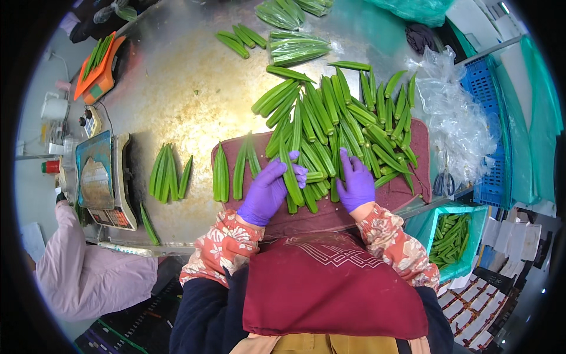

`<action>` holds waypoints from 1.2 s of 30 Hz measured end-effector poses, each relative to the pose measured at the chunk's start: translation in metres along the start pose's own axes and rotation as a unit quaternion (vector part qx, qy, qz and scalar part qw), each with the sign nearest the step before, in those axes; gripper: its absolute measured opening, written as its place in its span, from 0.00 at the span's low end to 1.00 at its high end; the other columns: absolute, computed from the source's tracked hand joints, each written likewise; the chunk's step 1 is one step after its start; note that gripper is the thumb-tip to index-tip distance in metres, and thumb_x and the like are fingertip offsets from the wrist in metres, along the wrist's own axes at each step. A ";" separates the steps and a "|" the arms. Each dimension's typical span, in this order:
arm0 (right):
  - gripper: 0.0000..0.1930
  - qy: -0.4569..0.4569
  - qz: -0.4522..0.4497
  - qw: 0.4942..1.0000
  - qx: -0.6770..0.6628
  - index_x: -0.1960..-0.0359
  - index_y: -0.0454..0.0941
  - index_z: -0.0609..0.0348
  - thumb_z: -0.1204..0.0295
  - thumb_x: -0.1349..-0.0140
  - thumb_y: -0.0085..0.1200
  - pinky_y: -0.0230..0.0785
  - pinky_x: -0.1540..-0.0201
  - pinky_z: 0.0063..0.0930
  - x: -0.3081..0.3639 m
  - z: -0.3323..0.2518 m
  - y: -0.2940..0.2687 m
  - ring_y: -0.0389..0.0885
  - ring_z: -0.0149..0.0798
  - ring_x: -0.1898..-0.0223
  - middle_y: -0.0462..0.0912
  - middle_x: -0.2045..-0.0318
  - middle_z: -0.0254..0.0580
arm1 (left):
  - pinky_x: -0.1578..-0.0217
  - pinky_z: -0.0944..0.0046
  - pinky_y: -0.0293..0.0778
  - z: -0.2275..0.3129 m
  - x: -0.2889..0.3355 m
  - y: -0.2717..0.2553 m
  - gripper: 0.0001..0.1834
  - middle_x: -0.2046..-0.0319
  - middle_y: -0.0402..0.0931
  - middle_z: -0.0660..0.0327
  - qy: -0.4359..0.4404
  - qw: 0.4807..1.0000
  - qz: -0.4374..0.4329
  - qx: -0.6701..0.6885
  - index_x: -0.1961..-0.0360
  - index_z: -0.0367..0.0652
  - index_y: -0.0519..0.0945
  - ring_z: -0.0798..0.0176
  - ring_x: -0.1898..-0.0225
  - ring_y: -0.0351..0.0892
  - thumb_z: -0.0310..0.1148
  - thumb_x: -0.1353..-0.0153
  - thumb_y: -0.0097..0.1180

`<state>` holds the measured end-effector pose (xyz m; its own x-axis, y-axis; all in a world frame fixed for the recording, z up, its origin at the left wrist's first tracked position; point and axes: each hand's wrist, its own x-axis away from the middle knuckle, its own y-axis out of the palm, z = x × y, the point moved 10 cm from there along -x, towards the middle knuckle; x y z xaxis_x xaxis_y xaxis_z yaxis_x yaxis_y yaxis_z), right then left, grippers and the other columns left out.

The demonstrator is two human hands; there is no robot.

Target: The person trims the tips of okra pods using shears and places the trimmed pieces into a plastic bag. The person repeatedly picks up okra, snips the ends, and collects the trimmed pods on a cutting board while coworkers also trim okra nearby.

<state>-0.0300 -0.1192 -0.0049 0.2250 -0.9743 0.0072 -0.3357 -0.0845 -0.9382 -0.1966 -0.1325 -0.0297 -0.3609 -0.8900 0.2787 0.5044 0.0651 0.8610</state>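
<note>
A big heap of green okra pods point(318, 118) lies in front of me on a dark red cloth point(421, 153). My left hand point(268, 189), in a purple glove, is closed around an okra pod point(291, 184) at the near left side of the heap. On the near right side, my right hand point(356, 184), also gloved in purple, rests against the pods with its fingers stretched out; I see no pod gripped in it. Left of my left hand, a few okra pods point(220, 174) lie on the cloth, and a small group of pods point(164, 174) lies on the metal table.
A digital scale point(122, 177) stands on the left, with an orange scale point(97, 79) holding okra behind it. Bagged okra point(298, 47) lies at the back. Clear plastic bags point(451, 112), scissors point(443, 182) and a green-lined crate point(433, 224) are right. A co-worker's sleeve point(88, 265) is left.
</note>
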 end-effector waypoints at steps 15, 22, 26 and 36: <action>0.33 0.064 0.043 0.997 -0.019 0.43 0.61 0.56 0.66 0.54 0.56 0.68 0.57 0.41 0.000 0.025 0.005 0.73 0.54 0.58 0.68 0.53 0.54 | 0.56 0.59 0.70 -0.030 0.003 0.008 0.22 0.62 0.74 0.50 -0.048 0.999 0.004 -0.022 0.45 0.30 0.61 0.59 0.62 0.74 0.33 0.37 0.40; 0.31 0.087 0.020 0.987 -0.130 0.43 0.62 0.57 0.71 0.53 0.53 0.71 0.65 0.36 0.002 0.046 0.018 0.77 0.47 0.67 0.68 0.49 0.53 | 0.56 0.60 0.70 -0.033 0.005 0.012 0.22 0.62 0.74 0.49 -0.052 0.998 0.001 -0.037 0.44 0.30 0.61 0.59 0.61 0.74 0.32 0.36 0.40; 0.26 0.209 -0.059 0.817 -0.534 0.43 0.61 0.61 0.75 0.45 0.50 0.70 0.67 0.21 0.021 0.067 0.036 0.78 0.31 0.64 0.73 0.52 0.44 | 0.57 0.60 0.70 -0.036 0.007 0.015 0.22 0.63 0.74 0.50 -0.060 0.998 0.004 -0.033 0.45 0.30 0.61 0.59 0.62 0.74 0.33 0.36 0.40; 0.26 0.172 -0.274 0.412 -0.852 0.43 0.59 0.66 0.77 0.44 0.51 0.69 0.58 0.28 0.062 -0.021 0.038 0.76 0.39 0.60 0.72 0.51 0.48 | 0.70 0.74 0.66 -0.060 0.001 0.032 0.23 0.72 0.69 0.66 -0.123 0.991 -0.023 -0.058 0.44 0.35 0.62 0.74 0.73 0.68 0.30 0.39 0.48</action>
<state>-0.0478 -0.1872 -0.0324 0.6496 -0.6590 0.3792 -0.5407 -0.0498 0.8397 -0.1343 -0.1584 -0.0273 -0.5583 -0.7535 0.3471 0.5638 -0.0377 0.8250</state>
